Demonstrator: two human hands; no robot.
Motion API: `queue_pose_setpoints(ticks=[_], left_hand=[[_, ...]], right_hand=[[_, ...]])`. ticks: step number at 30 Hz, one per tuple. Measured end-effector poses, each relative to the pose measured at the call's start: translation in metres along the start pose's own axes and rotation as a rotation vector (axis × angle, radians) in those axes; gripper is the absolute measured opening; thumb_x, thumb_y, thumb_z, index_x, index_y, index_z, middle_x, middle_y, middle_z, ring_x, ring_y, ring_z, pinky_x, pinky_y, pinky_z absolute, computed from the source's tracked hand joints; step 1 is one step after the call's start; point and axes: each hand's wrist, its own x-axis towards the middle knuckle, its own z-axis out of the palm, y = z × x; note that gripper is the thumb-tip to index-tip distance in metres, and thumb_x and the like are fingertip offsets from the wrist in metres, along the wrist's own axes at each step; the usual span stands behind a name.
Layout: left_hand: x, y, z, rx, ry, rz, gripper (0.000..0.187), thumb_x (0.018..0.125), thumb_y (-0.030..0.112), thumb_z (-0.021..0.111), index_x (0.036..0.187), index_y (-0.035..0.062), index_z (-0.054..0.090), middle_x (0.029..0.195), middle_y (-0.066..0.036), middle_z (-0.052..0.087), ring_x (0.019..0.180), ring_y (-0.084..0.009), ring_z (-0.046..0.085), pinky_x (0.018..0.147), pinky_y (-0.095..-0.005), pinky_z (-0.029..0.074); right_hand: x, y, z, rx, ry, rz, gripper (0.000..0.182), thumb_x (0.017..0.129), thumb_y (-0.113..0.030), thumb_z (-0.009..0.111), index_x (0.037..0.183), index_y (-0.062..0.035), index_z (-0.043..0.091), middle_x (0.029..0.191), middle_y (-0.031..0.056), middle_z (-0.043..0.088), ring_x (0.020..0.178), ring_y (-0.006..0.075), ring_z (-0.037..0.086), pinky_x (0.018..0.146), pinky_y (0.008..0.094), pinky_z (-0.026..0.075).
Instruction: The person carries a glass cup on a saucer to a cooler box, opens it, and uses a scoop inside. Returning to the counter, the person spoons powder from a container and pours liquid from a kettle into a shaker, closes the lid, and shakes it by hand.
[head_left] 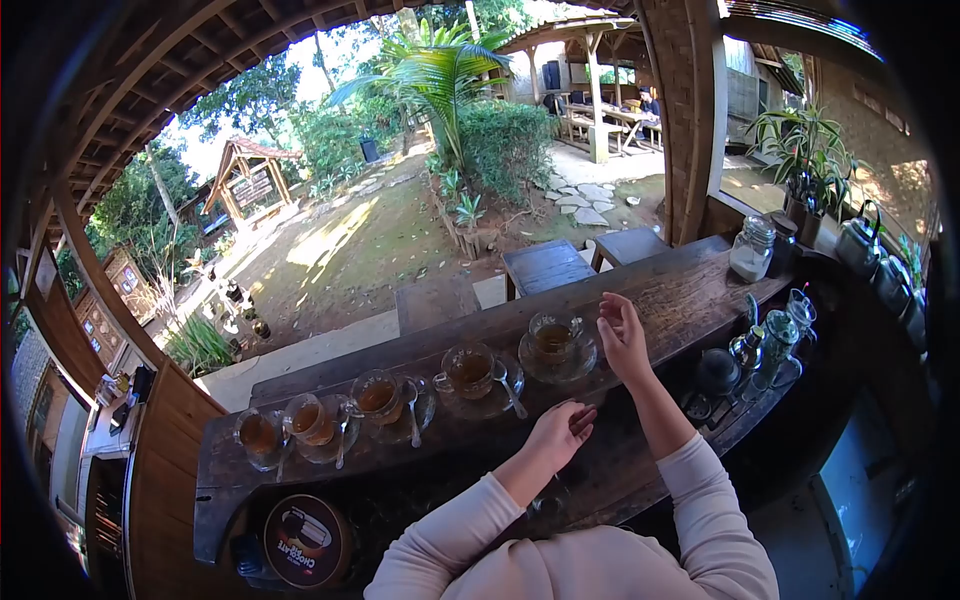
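Glass cup (551, 340) on saucer (562, 377), frame centre: likely fragile, spillable, best held by saucer rim; left hand (562, 436) empty, loosely curled, right hand (623, 340) empty, open.

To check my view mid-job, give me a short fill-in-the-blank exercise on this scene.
The glass cups of amber drink in the row number ____.
The rightmost cup, nearest the right hand, sits on a saucer with no visible ____.
The round lid at lower left bears the word ____ in large letters.
The hand nearer that lid is the ____ one.
Missing: five; spoon; chocolate; left.
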Motion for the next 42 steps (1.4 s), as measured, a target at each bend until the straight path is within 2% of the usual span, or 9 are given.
queue_pose_setpoints(ticks=[3,4,6,10,13,16,22,28,42], left_hand=[[0.019,-0.011,0.009,-0.020,0.041,0.170,0.018,0.086,0.003,0.050,0.104,0.0071,0.046,0.099,-0.009,0.059,0.092,-0.0184,0.059,0.076,-0.0317,0.047],[0.019,-0.011,0.013,-0.003,0.035,0.210,0.037,0.086,0.001,0.049,0.120,0.0075,0.036,0.105,-0.012,0.055,0.096,-0.0209,0.058,0.077,-0.0331,0.047],[0.019,-0.012,0.020,-0.035,0.062,0.241,0.048,0.086,0.001,0.049,0.127,0.0105,0.026,0.108,-0.013,0.053,0.097,-0.0219,0.058,0.078,-0.0335,0.047],[0.030,-0.008,0.014,-0.042,0.025,0.317,0.076,0.087,-0.001,0.046,0.140,0.0224,-0.003,0.115,-0.017,0.048,0.101,-0.0251,0.056,0.078,-0.0340,0.047],[0.038,-0.006,0.012,-0.053,0.020,0.325,0.082,0.089,-0.001,0.044,0.140,0.0289,-0.012,0.117,-0.017,0.047,0.104,-0.0263,0.056,0.079,-0.0334,0.047],[0.039,-0.001,0.014,-0.047,0.059,0.356,0.083,0.091,0.001,0.042,0.139,0.0310,-0.020,0.118,-0.018,0.047,0.106,-0.0280,0.055,0.079,-0.0338,0.047],[0.045,0.007,0.014,-0.032,0.075,0.309,0.079,0.093,0.003,0.036,0.136,0.0392,-0.019,0.125,-0.020,0.041,0.101,-0.0297,0.057,0.081,-0.0372,0.048],[0.056,0.008,0.017,-0.098,0.133,0.283,0.075,0.095,0.001,0.031,0.135,0.0445,-0.014,0.127,-0.022,0.037,0.097,-0.0321,0.059,0.081,-0.0411,0.049],[0.041,0.005,0.010,0.000,0.102,0.278,0.070,0.093,0.001,0.030,0.138,0.0421,-0.006,0.123,-0.021,0.045,0.096,-0.0322,0.061,0.077,-0.0371,0.051]], right_hand=[[0.012,0.034,-0.001,-0.173,0.023,-0.002,0.037,0.082,0.000,0.056,0.118,-0.0066,0.050,0.105,0.0096,0.053,0.101,0.0189,0.050,0.081,0.0294,0.044],[0.014,0.042,-0.001,-0.241,-0.002,0.016,0.037,0.081,-0.002,0.057,0.117,-0.0063,0.051,0.108,0.0097,0.053,0.101,0.0193,0.051,0.085,0.0312,0.043],[0.017,0.061,-0.001,-0.324,-0.053,0.054,0.034,0.083,-0.004,0.057,0.116,-0.0061,0.053,0.114,0.0064,0.054,0.104,0.0176,0.052,0.085,0.0313,0.045],[0.014,0.075,0.004,-0.083,-0.157,0.159,0.034,0.083,-0.005,0.058,0.117,-0.0044,0.052,0.113,0.0073,0.055,0.102,0.0172,0.054,0.085,0.0301,0.045],[0.007,0.073,0.006,-0.014,-0.180,0.149,0.034,0.084,-0.007,0.059,0.117,-0.0027,0.052,0.105,0.0065,0.060,0.093,0.0165,0.058,0.080,0.0288,0.047],[0.006,0.061,0.008,-0.309,-0.204,0.133,0.023,0.085,-0.013,0.060,0.106,-0.0025,0.060,0.085,0.0071,0.065,0.075,0.0151,0.061,0.070,0.0285,0.048],[0.004,0.061,0.008,-0.291,-0.187,0.100,0.022,0.083,-0.019,0.062,0.099,-0.0028,0.063,0.081,0.0147,0.063,0.070,0.0231,0.061,0.067,0.0322,0.047],[0.004,0.065,0.007,-0.308,-0.181,0.080,0.023,0.083,-0.020,0.063,0.099,-0.0026,0.062,0.078,0.0155,0.063,0.068,0.0242,0.061,0.066,0.0332,0.047],[-0.015,0.045,-0.010,-0.268,-0.165,0.062,0.021,0.084,-0.011,0.060,0.102,0.0009,0.062,0.098,0.0147,0.063,0.081,0.0213,0.061,0.072,0.0286,0.046]])
